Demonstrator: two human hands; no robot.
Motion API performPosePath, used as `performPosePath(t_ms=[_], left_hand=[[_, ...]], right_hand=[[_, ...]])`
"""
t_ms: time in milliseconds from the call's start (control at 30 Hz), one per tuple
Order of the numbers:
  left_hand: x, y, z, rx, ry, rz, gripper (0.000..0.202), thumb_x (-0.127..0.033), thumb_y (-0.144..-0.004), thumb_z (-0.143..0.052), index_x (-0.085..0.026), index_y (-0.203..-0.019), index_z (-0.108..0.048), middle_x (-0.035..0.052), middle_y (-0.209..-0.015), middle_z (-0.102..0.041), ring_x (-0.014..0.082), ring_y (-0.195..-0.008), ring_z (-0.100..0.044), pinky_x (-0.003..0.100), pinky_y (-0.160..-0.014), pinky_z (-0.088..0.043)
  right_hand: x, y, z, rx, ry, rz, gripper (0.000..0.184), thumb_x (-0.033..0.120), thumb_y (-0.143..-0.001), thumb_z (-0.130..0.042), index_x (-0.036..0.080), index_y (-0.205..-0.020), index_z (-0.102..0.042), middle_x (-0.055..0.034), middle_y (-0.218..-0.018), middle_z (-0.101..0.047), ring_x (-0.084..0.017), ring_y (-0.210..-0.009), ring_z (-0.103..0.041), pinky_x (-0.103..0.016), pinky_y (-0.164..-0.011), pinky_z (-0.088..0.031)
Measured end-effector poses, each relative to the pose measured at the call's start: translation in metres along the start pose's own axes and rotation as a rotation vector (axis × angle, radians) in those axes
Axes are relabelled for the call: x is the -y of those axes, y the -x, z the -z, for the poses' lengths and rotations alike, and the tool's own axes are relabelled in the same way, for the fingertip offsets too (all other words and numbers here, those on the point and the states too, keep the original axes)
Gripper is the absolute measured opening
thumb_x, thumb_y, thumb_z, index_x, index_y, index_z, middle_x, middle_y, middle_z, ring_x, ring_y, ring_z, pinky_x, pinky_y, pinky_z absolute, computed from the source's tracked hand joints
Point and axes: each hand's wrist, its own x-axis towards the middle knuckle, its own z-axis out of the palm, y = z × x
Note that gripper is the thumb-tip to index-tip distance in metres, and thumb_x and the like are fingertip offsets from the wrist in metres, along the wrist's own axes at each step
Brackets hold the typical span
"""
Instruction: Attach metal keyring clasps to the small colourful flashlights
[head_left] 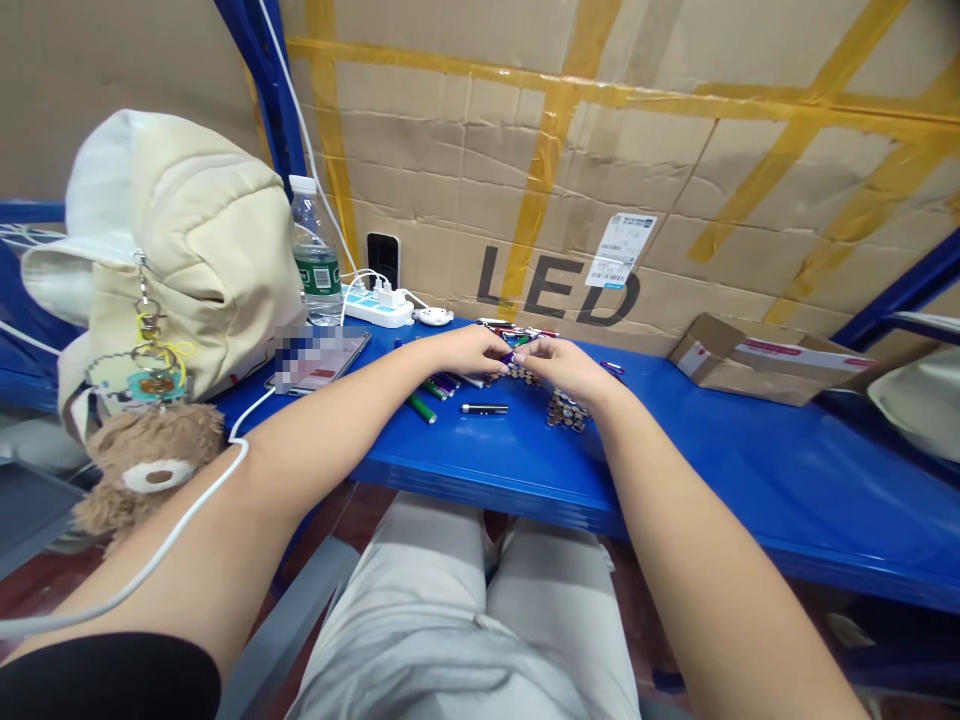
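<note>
My left hand (471, 350) and my right hand (564, 366) meet over the blue shelf (750, 470), fingers pinched together on a small purple pen-like tube (509, 357). Under the hands lies a heap of small metal batteries (567, 412). Several coloured tubes are scattered by my left hand: a green one (421, 408), a silver-black one (484, 408) and more at the back (517, 328). What my right fingers hold is too small to make out.
A cream backpack (187, 250) with a teddy keychain (150, 465) stands at the left, beside a water bottle (315, 255), a phone (322, 362) and a white power strip (379, 305). A flat cardboard box (765, 360) lies at the right. Taped cardboard forms the back wall.
</note>
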Motion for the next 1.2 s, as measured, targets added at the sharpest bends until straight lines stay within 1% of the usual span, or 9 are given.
performPosePath(t_ms=[100, 267, 467, 600, 700, 833, 967, 1100, 1200], left_hand=[[0.003, -0.001, 0.000, -0.013, 0.001, -0.002, 0.026, -0.034, -0.079, -0.057, -0.018, -0.095, -0.070, 0.0019, -0.085, -0.069, 0.0145, -0.076, -0.057, 0.023, -0.071, -0.037], [0.005, -0.002, 0.000, -0.008, -0.053, -0.033, 0.027, -0.033, -0.082, -0.054, -0.016, -0.097, -0.069, 0.0038, -0.092, -0.069, 0.0147, -0.078, -0.058, 0.024, -0.071, -0.037], [0.001, 0.000, 0.000, -0.007, -0.035, -0.027, 0.025, -0.029, -0.081, -0.055, -0.017, -0.097, -0.069, 0.0027, -0.090, -0.069, 0.0143, -0.076, -0.058, 0.023, -0.069, -0.036], [-0.001, 0.000, 0.001, -0.020, -0.023, -0.033, 0.024, -0.030, -0.081, -0.055, -0.017, -0.095, -0.070, 0.0030, -0.091, -0.070, 0.0146, -0.077, -0.058, 0.024, -0.070, -0.036], [-0.002, 0.000, 0.000, 0.006, -0.024, -0.014, 0.024, -0.030, -0.082, -0.056, -0.017, -0.096, -0.070, 0.0031, -0.091, -0.070, 0.0146, -0.077, -0.058, 0.024, -0.072, -0.037], [-0.002, -0.001, -0.003, 0.041, -0.042, -0.014, 0.027, -0.029, -0.083, -0.055, -0.018, -0.103, -0.069, 0.0027, -0.098, -0.071, 0.0145, -0.084, -0.060, 0.023, -0.074, -0.037], [-0.002, -0.001, -0.004, 0.051, -0.058, -0.020, 0.025, -0.030, -0.084, -0.054, -0.017, -0.099, -0.069, 0.0027, -0.094, -0.070, 0.0141, -0.081, -0.059, 0.023, -0.071, -0.037], [-0.003, -0.001, -0.003, 0.046, -0.059, -0.058, 0.022, -0.031, -0.084, -0.053, -0.016, -0.088, -0.068, 0.0012, -0.082, -0.068, 0.0120, -0.070, -0.055, 0.023, -0.065, -0.034], [-0.005, 0.000, -0.001, 0.048, -0.051, -0.059, 0.020, -0.030, -0.083, -0.053, -0.016, -0.085, -0.067, 0.0010, -0.079, -0.067, 0.0116, -0.068, -0.054, 0.023, -0.065, -0.033]], right_hand=[[0.000, 0.001, 0.000, -0.023, 0.006, -0.010, 0.027, 0.043, -0.077, -0.062, 0.016, -0.082, -0.067, -0.0043, -0.080, -0.068, -0.015, -0.071, -0.057, -0.027, -0.066, -0.045], [-0.003, -0.001, 0.001, -0.042, -0.109, -0.010, 0.025, 0.041, -0.077, -0.061, 0.017, -0.082, -0.067, -0.0047, -0.086, -0.069, -0.015, -0.076, -0.059, -0.027, -0.069, -0.047], [-0.004, -0.002, 0.000, -0.018, -0.082, -0.016, 0.022, 0.039, -0.077, -0.061, 0.018, -0.081, -0.065, -0.0040, -0.082, -0.068, -0.015, -0.072, -0.058, -0.027, -0.067, -0.047], [-0.004, -0.003, 0.001, -0.121, -0.113, -0.044, 0.018, 0.033, -0.081, -0.056, 0.018, -0.088, -0.062, -0.0051, -0.091, -0.068, -0.014, -0.076, -0.060, -0.027, -0.068, -0.048], [-0.004, -0.002, 0.005, -0.174, 0.091, -0.055, 0.016, 0.031, -0.080, -0.056, 0.017, -0.085, -0.062, -0.0055, -0.089, -0.069, -0.016, -0.076, -0.060, -0.028, -0.070, -0.047], [-0.005, 0.002, 0.012, -0.027, 0.464, -0.099, 0.013, 0.030, -0.076, -0.061, 0.018, -0.077, -0.067, -0.0047, -0.082, -0.070, -0.018, -0.075, -0.061, -0.028, -0.068, -0.045], [-0.009, 0.004, 0.014, 0.080, 0.507, -0.128, 0.016, 0.034, -0.076, -0.063, 0.021, -0.080, -0.070, -0.0032, -0.085, -0.072, -0.018, -0.075, -0.063, -0.025, -0.067, -0.045], [-0.011, 0.002, 0.010, 0.098, 0.524, -0.127, 0.014, 0.032, -0.077, -0.063, 0.020, -0.076, -0.070, -0.0045, -0.085, -0.073, -0.019, -0.076, -0.064, -0.026, -0.069, -0.045], [-0.012, 0.000, 0.007, 0.077, 0.549, -0.118, 0.011, 0.028, -0.076, -0.064, 0.020, -0.073, -0.070, -0.0054, -0.084, -0.072, -0.020, -0.076, -0.064, -0.028, -0.072, -0.046]])
